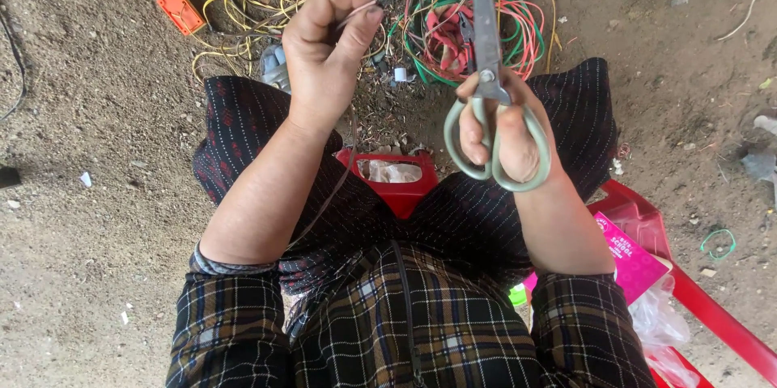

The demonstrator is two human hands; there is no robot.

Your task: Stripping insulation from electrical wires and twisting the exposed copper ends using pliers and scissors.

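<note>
So up in the top middle of the frame our left hand [325,52] is pinching a thin pinkish wire [356,14] between thumb and fingers, and it trails down over our lap. Right of centre, our right hand [506,133] is wrapped through the green handles of the scissors [488,48], blades pressed together, pointing up. Tangled yellow wires [243,0] and red-green coils [453,28] lie on the dirt above.
</note>
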